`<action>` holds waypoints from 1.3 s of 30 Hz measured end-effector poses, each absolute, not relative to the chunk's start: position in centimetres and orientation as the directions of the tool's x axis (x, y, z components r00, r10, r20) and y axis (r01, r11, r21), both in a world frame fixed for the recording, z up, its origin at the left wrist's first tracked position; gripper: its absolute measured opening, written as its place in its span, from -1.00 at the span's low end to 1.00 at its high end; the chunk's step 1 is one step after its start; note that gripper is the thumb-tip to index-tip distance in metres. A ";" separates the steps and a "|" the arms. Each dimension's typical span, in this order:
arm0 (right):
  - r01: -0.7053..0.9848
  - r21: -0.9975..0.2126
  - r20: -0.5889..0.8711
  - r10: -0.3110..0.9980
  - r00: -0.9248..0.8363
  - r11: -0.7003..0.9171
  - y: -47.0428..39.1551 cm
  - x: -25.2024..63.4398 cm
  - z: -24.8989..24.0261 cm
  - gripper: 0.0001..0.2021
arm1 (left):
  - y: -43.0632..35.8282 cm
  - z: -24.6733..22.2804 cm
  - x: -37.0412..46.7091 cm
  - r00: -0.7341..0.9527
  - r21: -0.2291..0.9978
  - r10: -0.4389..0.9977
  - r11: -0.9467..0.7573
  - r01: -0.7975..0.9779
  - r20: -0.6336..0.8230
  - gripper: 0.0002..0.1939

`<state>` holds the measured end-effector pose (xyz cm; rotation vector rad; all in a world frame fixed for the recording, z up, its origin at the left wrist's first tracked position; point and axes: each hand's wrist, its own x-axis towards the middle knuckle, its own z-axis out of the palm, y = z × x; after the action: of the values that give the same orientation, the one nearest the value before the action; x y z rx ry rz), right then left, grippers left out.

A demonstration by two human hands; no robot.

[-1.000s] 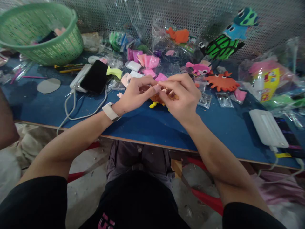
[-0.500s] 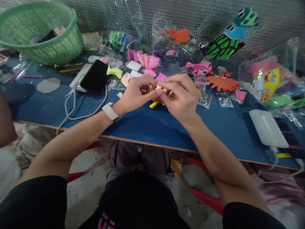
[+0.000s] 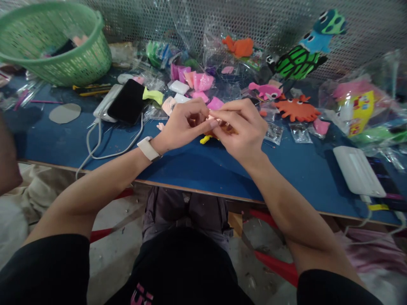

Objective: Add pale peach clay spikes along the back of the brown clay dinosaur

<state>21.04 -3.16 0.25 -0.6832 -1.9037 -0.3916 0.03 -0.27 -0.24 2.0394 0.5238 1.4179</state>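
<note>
The left hand (image 3: 187, 123) and right hand (image 3: 244, 129) are meeting at the centre of the blue table (image 3: 197, 163), thumbs and fingers pinching close together around a small pale piece (image 3: 213, 117) (mostly hidden by the fingertips). A brown-and-yellow figure (image 3: 205, 139) is lying directly beneath the hands, partly covered. The orange crab (image 3: 297, 109) is resting at two o'clock from the hands, the black phone (image 3: 126, 102) is leaning on a white power bank (image 3: 107, 103) at ten o'clock, and the green basket (image 3: 76, 63) is standing beyond it.
</note>
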 end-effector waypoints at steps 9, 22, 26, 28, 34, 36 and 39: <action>0.615 -0.028 0.925 0.254 -0.283 0.788 -3.2 21.0 0.2 -0.83 | -0.7 0.6 -0.2 0.422 0.670 0.589 -0.740 -0.059 0.689 -0.50; 0.618 -0.023 0.918 0.261 -0.298 0.786 -2.9 21.2 0.0 -0.82 | -0.4 -0.3 0.2 0.371 0.678 0.617 -0.733 -0.051 0.694 -0.51; 0.621 -0.010 0.925 0.243 -0.292 0.783 -2.9 21.2 0.1 -0.82 | -0.4 -0.1 0.1 0.380 0.654 0.593 -0.755 -0.044 0.710 -0.52; 0.615 -0.024 0.924 0.252 -0.287 0.788 -3.1 21.1 0.3 -0.81 | -0.4 0.0 0.1 0.385 0.655 0.590 -0.754 -0.053 0.710 -0.56; 0.597 -0.052 0.935 0.250 -0.253 0.800 -3.3 20.7 0.5 -0.84 | -0.5 0.3 -0.1 0.403 0.698 0.613 -0.709 -0.099 0.680 -0.53; 0.588 -0.057 0.934 0.252 -0.255 0.807 -3.3 20.7 0.5 -0.85 | -0.4 0.3 -0.1 0.408 0.724 0.629 -0.678 -0.128 0.662 -0.56; 0.580 -0.062 0.929 0.259 -0.263 0.812 -3.3 20.8 0.5 -0.84 | -0.4 0.3 -0.1 0.418 0.771 0.663 -0.612 -0.177 0.622 -0.59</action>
<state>20.77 -3.34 0.46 -0.6376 -1.8534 -0.3497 -0.08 -0.35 0.31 1.8549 0.4153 1.2941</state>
